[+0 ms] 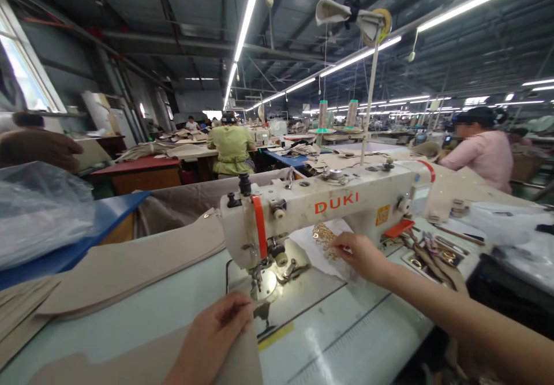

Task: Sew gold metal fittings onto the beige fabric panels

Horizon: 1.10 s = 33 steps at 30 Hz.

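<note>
My left hand is closed in a pinch at the edge of a beige fabric panel, just in front of the needle area of a white sewing machine marked DUKI. Thumb and fingers press together on that edge. Under the machine's arm, my right hand reaches into a pile of small gold metal pieces lying on white paper. Its fingertips are pinched together at the pile; whatever sits between them is too small to make out.
Stacked beige panels lie left of the machine. Metal tools, gold rings and straps fill a tray at right. A thread stand rises behind. Clear plastic bags lie at far right. Other people sit at nearby tables.
</note>
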Motion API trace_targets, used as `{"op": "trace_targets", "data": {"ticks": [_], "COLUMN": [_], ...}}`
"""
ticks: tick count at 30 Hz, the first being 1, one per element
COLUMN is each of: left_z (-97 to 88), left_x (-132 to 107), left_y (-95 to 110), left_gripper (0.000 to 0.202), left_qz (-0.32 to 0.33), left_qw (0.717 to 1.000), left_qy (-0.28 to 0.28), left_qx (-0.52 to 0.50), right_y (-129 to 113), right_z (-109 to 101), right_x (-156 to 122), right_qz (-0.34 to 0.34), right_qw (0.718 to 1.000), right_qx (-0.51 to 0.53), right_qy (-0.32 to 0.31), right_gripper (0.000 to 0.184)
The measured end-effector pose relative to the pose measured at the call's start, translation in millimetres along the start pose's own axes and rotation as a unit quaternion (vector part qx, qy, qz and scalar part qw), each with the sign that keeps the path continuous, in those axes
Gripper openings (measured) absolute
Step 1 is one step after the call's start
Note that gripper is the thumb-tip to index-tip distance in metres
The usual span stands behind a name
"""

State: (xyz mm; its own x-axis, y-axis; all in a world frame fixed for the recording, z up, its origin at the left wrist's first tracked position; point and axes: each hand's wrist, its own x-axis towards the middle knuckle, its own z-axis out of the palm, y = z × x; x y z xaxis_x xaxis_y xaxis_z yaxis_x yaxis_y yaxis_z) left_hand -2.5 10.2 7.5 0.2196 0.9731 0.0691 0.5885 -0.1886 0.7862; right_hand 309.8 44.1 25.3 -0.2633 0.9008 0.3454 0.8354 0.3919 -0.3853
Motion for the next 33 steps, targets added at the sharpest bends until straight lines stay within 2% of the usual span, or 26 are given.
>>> {"op": "trace_targets", "data": {"ticks": [3,7,13,16,20,25,28,31,33], "left_z": [0.7,0.8,0.8,0.5,1.1,3.5,6.1,9.0,9.6], "left_x": [3.1,3.1,1.1,0.4,-0.5,-5.7,-11.4,-17.0,-19.9], "left_y": [2.7,-0.8,3.5,4.7,0.5,3.0,6.5,7.6,8.6], "left_gripper": [0.027,0.030,0.029,0.029,0.029,0.025,0.023,0.022,0.021], "left_qz": [-0.002,-0.010,-0.019,-0.022,-0.025,0.003,0.022,0.037,0.047], "left_qw": [1.000,1.000,0.999,0.999,0.998,0.999,0.998,0.997,0.996], "left_qy": [-0.006,-0.003,0.016,0.030,0.039,0.040,0.041,0.054,0.063], "left_qx": [0.014,0.006,-0.023,-0.029,-0.035,-0.035,-0.033,-0.039,-0.048], "right_y": [5.0,1.0,2.6,5.4,6.8,-5.8,-27.0,-53.2,-68.6], "right_z": [1.2,12.6,22.7,22.7,21.8,22.3,20.9,23.0,28.8], "right_x": [3.6,8.0,18.3,19.9,15.4,5.3,-0.4,-4.2,-5.0], "right_qz": [-0.020,-0.035,-0.022,-0.009,0.018,0.029,0.048,0.098,0.112], "right_qw": [0.998,0.993,0.991,0.996,0.998,0.981,0.944,0.870,0.838], "right_qx": [-0.037,-0.083,-0.085,-0.048,0.046,0.189,0.324,0.474,0.521], "right_qy": [-0.037,-0.076,-0.096,-0.081,-0.030,-0.017,-0.045,-0.091,-0.116], "right_gripper": [0.025,0.018,0.016,0.018,0.020,0.019,0.026,0.031,0.034]}}
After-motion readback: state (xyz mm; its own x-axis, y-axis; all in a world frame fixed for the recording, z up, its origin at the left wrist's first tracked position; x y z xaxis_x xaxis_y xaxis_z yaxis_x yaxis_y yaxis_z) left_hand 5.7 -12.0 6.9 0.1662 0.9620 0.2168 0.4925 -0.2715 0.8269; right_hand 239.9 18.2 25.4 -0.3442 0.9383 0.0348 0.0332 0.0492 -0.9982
